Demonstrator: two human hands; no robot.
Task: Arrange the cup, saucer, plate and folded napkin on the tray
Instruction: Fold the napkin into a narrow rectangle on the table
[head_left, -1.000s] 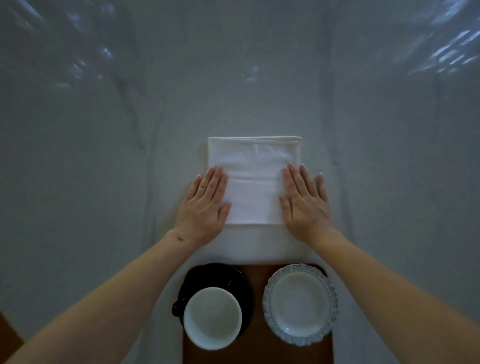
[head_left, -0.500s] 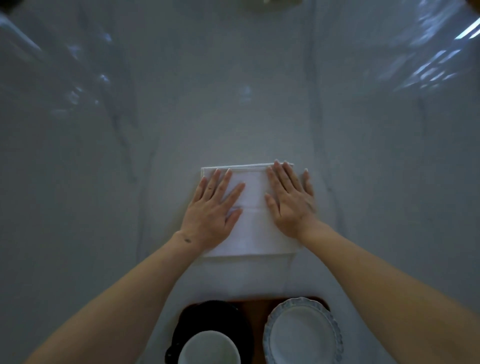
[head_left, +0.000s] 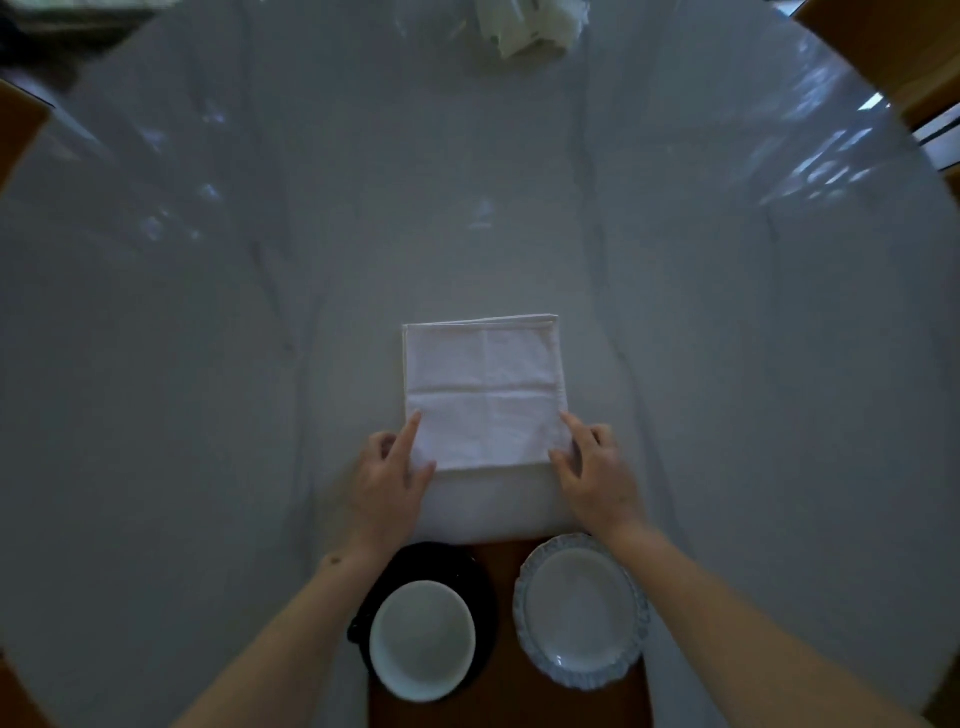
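nearest the viewer, at six o'clock, a brown wooden tray (head_left: 506, 696) lies on the pale grey marble-look table (head_left: 208, 364). on its seven o'clock side a white round cup (head_left: 422, 640) stands on a black saucer (head_left: 480, 597) whose rim shows around the cup. just beside it, toward five o'clock, a pale round plate with a blue scalloped rim (head_left: 581, 610) rests on the tray, apart from the saucer, with a strip of brown wood between them.

both bare forearms come in from the lower corners and pass over the far corners of the tray. the left hand (head_left: 387, 480) lies at the napkin's near left corner, its forefinger stretched along the left edge and its thumb on the near edge, pinching that corner; the other fingers are curled underneath. the right hand (head_left: 597, 470) mirrors it at the near right corner, forefinger straight along the right edge, thumb on the cloth, gripping the corner.

the white folded cloth napkin (head_left: 485, 392) lies flat on the table at the centre, beyond the tray and not on it, a near-square with crossing crease lines and layered edges at its far side.

far off at twelve o'clock, a crumpled pale bundle (head_left: 530, 26) sits at the table's far edge, too blurred to identify.
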